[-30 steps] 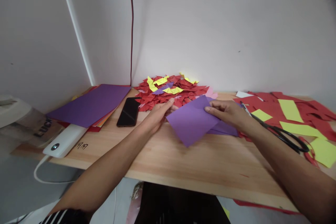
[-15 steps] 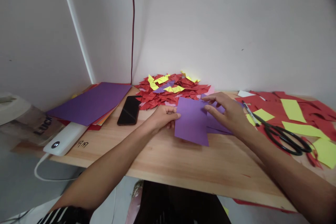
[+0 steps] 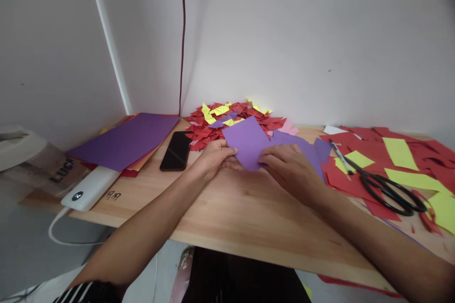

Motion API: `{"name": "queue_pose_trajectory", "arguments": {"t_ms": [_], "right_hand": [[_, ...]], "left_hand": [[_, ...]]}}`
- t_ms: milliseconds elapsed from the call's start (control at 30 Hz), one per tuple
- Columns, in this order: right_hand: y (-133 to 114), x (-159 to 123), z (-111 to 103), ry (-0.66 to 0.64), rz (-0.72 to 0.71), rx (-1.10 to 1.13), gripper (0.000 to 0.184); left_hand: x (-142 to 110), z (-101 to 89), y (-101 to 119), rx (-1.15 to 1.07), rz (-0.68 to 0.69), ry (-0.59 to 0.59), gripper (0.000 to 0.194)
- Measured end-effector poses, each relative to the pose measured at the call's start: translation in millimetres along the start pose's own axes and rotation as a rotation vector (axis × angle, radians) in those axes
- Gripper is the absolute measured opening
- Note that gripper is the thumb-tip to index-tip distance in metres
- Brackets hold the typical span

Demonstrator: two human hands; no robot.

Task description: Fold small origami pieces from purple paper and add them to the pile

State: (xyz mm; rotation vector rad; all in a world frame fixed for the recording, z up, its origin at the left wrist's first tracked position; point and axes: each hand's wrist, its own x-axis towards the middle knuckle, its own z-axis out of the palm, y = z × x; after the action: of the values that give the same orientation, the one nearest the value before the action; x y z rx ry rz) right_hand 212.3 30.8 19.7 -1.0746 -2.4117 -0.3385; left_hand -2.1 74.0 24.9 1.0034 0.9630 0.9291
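Left hand (image 3: 217,156): pinching the small purple sheet (image 3: 247,141)
Right hand (image 3: 286,166): gripping its lower right edge
Small purple sheet: between both hands
Scissors (image 3: 368,178): right of the right hand

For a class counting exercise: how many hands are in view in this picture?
2: the left hand holds the small purple sheet at its left edge; the right hand is at its lower right. Some fingers are hidden.
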Motion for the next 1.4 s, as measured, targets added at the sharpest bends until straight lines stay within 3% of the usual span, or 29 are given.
{"name": "queue_pose_trajectory", "arguments": {"t_ms": [100, 233, 400, 467, 533, 567, 633, 700, 800, 867, 1033, 1233, 1400], "right_hand": [[3.6, -1.3, 0.9, -0.006, 0.012, 0.004, 0.023], [0.7, -4.1, 1.9, -0.059, -0.012, 0.070, 0.024], [-7.3, -8.7, 6.9, -0.170, -0.148, 0.167, 0.027], [-10.4, -8.9, 8.5, -0.230, -0.212, 0.178, 0.024], [-12.8, -8.2, 9.0, -0.281, -0.243, 0.170, 0.022], [-13.5, -7.8, 8.9, -0.297, -0.248, 0.167, 0.021], [-13.9, -6.9, 8.4, -0.305, -0.236, 0.186, 0.021], [-12.6, -6.4, 7.9, -0.283, -0.191, 0.240, 0.021], [-8.5, -6.0, 8.3, -0.277, -0.056, 0.361, 0.020], [-5.6, -5.6, 9.6, -0.292, 0.057, 0.436, 0.019], [-4.8, -2.5, 15.2, -0.330, 0.326, 0.513, 0.017], [-7.9, 0.1, 21.0, -0.282, 0.384, 0.416, 0.018], [-7.1, 0.1, 24.1, -0.232, 0.381, 0.368, 0.018]], "left_hand": [[0.1, -3.4, 4.7, 0.166, -0.032, -0.029, 0.002], [-8.3, -22.0, 22.1, 0.621, -0.132, -0.297, 0.013], [-43.3, -50.1, 39.7, 0.895, -0.138, -0.366, 0.033], [-61.2, -53.5, 39.4, 1.008, -0.070, -0.273, 0.034], [-77.0, -50.9, 35.0, 1.204, 0.135, -0.037, 0.034], [-83.1, -47.9, 31.3, 1.267, 0.227, 0.014, 0.029], [-90.2, -40.5, 21.7, 1.290, 0.433, -0.012, 0.018], [-89.5, -33.8, 10.6, 1.264, 0.568, -0.203, 0.021], [-76.0, -27.6, -3.4, 1.266, 0.555, -0.400, 0.026], [-63.1, -24.9, -8.0, 1.257, 0.561, -0.400, 0.018], [-38.3, -19.9, -7.5, 1.146, 0.432, -0.332, 0.024], [-32.1, -18.8, -10.9, 1.089, 0.339, -0.221, 0.024], [-39.1, -20.1, -16.0, 1.155, 0.447, -0.187, 0.014]]}}
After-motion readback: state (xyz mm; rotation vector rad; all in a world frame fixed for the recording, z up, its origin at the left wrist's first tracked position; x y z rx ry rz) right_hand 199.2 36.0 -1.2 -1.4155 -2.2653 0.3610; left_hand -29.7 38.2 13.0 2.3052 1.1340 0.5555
